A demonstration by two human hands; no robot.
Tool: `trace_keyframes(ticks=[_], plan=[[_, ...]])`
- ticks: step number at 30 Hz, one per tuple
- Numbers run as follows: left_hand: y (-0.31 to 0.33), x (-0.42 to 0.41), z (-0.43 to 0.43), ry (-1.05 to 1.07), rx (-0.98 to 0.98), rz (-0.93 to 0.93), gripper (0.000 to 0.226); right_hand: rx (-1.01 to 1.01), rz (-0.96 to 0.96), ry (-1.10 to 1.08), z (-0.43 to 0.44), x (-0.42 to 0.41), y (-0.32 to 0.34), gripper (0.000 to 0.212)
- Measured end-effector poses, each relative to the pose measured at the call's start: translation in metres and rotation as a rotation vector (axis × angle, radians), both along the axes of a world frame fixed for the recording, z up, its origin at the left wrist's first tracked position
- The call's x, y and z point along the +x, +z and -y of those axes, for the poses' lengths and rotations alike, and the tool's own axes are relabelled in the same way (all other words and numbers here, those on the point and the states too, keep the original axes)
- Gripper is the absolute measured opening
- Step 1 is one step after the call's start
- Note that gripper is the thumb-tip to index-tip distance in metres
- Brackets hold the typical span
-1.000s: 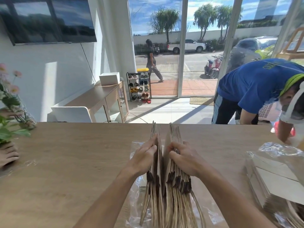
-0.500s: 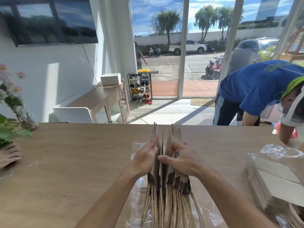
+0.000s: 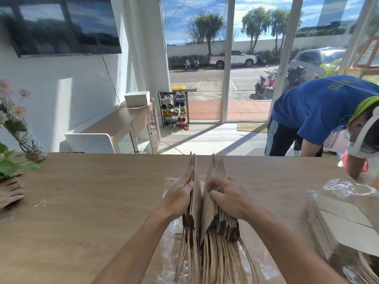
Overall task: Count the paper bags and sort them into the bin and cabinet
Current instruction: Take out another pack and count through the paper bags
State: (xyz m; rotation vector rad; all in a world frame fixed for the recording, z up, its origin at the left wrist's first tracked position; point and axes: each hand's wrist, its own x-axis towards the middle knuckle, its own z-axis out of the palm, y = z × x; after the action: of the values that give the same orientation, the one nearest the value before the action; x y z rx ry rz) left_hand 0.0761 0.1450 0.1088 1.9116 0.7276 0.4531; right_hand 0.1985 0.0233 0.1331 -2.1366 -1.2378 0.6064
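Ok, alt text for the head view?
Two hands part a stack of brown paper bags standing on edge on a wooden table: the left hand presses flat against the thin bundle, the right hand curls its fingers over the thick bundle.

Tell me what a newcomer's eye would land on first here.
The upright stack of brown paper bags in the middle of the wooden table, parted into a thin left bundle and a thick right one. The left hand lies flat against the thin bundle, and the right hand curls its fingers over the thick bundle's top edges. Beyond the table's far right, a person in a blue shirt bends down.
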Motion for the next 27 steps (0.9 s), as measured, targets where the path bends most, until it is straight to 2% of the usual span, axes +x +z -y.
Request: trace_keyframes(ticks=[2, 6, 9, 17, 24, 25, 27], plan=[[0.0, 0.0, 0.0, -0.001, -0.016, 0.005, 0.049, -0.008, 0.027, -0.025, 0.0, 0.0, -0.001, 0.004], [-0.002, 0.0, 0.0, 0.015, -0.031, 0.017, 0.049, 0.011, 0.068, -0.028, -0.001, -0.002, 0.001, 0.031], [-0.001, -0.001, 0.002, 0.024, -0.049, 0.021, 0.048, 0.007, 0.082, -0.025, -0.003, -0.005, 0.002, 0.039], [0.012, -0.01, 0.006, 0.018, -0.084, 0.039, 0.048, -0.044, 0.116, 0.007, -0.007, -0.011, 0.008, 0.046], [0.016, -0.013, 0.009, 0.01, -0.097, 0.062, 0.049, -0.051, 0.052, -0.015, -0.012, -0.009, 0.003, 0.038], [0.016, -0.014, 0.009, 0.012, -0.096, 0.068, 0.049, -0.047, 0.051, -0.01, -0.011, -0.009, 0.003, 0.041], [0.016, -0.014, 0.008, 0.02, -0.097, 0.075, 0.049, -0.022, 0.055, 0.013, -0.009, -0.008, 0.001, 0.064]])
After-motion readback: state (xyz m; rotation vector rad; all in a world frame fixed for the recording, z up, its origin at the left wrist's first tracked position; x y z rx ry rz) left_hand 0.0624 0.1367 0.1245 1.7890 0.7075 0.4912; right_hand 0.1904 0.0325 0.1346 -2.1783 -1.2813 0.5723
